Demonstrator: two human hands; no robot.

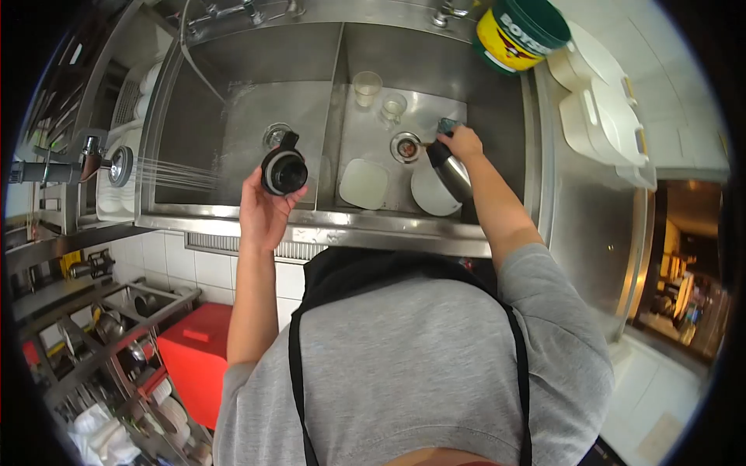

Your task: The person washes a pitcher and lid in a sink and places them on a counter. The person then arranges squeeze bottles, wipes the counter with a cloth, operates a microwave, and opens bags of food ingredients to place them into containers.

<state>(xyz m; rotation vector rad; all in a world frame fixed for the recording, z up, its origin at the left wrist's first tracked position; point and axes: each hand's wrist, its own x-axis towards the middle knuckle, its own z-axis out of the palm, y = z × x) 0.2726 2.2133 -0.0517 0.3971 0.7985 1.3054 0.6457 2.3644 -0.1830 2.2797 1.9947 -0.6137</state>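
Note:
My left hand (pixel 266 208) is wrapped round a black jug (pixel 286 172) with a handle and a round dark mouth facing me, above the left basin near the divider. Over the right basin, my right hand (pixel 464 144) grips the black upper end of a steel flask (pixel 454 175), which is tilted. A small teal thing, perhaps a scouring pad (pixel 447 124), shows at its fingertips. Beneath the flask lies a round white bowl (pixel 434 194), partly hidden. Beside it are a square white dish (pixel 364 185) and two clear glasses (pixel 367 88) on the basin floor.
At the left, a spray head (pixel 120 166) shoots water into the left basin (pixel 241 116). A green bucket (pixel 517 35) stands at the back right corner, with white tubs (pixel 602 124) beside it. Below left are a red box (pixel 198 361) and racks of kitchenware.

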